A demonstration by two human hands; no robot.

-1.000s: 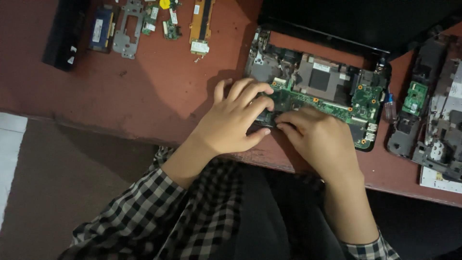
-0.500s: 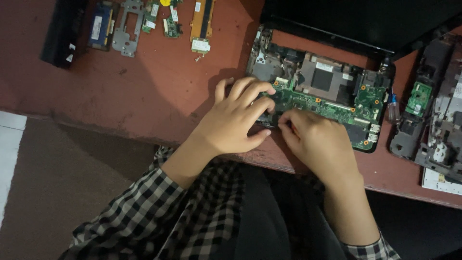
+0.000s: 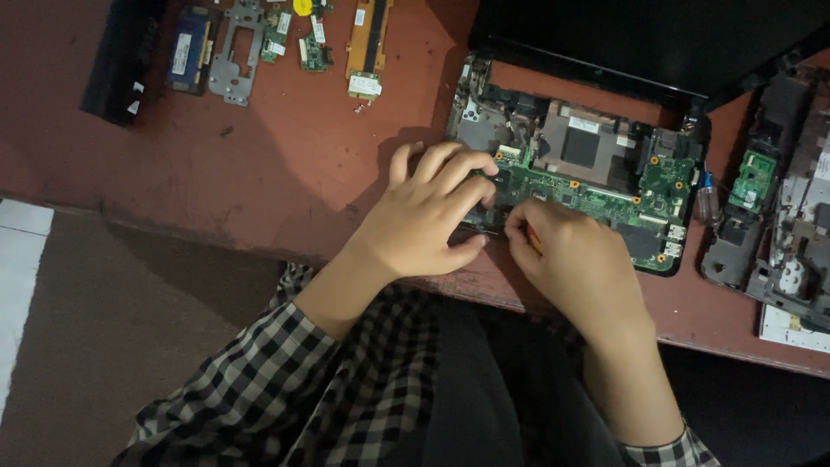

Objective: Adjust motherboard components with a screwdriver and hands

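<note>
Right hand (image 3: 575,264) slightly nearer left hand (image 3: 424,216) than before.

Top right: dark laptop screen (image 3: 657,39), a black unlit panel lying against the far edge of the table (image 3: 285,164). Far left corner: blue memory module (image 3: 186,52) bearing a small white rectangular label. Far edge, centre: orange-yellow strip board (image 3: 370,43) with a white label at its near end. Laptop interior: small white sticker (image 3: 590,125) on the grey metal plate.
</note>
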